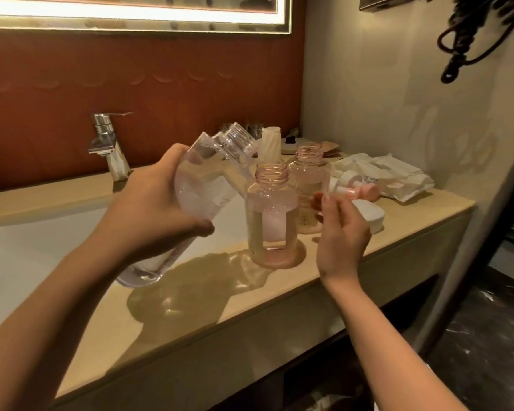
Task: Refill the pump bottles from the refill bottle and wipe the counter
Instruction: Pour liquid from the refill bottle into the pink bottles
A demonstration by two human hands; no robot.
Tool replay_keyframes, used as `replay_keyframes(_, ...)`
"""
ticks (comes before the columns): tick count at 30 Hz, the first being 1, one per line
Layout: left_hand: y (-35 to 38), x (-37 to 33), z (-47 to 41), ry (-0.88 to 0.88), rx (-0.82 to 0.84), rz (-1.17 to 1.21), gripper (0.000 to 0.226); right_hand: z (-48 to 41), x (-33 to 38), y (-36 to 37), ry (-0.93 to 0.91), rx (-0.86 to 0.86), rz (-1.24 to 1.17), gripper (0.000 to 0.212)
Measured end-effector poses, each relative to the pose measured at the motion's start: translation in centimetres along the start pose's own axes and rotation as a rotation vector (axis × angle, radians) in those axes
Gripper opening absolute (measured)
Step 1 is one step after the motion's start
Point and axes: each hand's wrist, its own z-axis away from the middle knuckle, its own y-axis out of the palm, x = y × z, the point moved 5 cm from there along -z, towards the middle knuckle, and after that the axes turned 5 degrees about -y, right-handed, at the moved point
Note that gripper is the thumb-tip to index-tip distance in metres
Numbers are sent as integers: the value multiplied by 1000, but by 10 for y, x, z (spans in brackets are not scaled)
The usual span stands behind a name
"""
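left hand [158, 200]: your fingers wrap the tilted refill bottle [202, 188], its mouth raised just left of the front pump bottle [272, 215]. right hand [343, 232]: just right of that bottle, fingers loosely curled, empty. front bottle and second pump bottle [307, 176] behind it stand uncapped, part-filled. pump heads [361, 189] lie to its right. likely left: topping up, recapping, wiping the bench [220, 307].
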Motion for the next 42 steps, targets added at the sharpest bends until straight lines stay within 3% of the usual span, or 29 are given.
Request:
replay_keyframes(2,-3,4,4,-7,-27,59,70,-15,8,-10,-56,-27,99,13)
replay_keyframes(7,-11,14,14,-25,-82,158,70,-56,3,2,12,294,392,63)
replay_keyframes(14,-18,31,23,-31,-58,186,72,-73,-15,31,114,471,418,92)
replay_keyframes(24,-19,38,25,-47,-37,162,76,-69,-13,25,120,514,420,89)
replay_keyframes(29,-18,26,20,-17,-42,30,79,-66,2,16,107,604,426,90)
replay_keyframes(33,-19,17,9,11,-65,-47,79,-65,20,3,-7,441,396,65)
replay_keyframes(36,-19,11,0,30,-58,-93,72,-49,38,-2,-142,296,309,61)
replay_keyframes(42,-17,-2,-12,39,-83,-390,76,-9,44,19,-178,418,263,69)
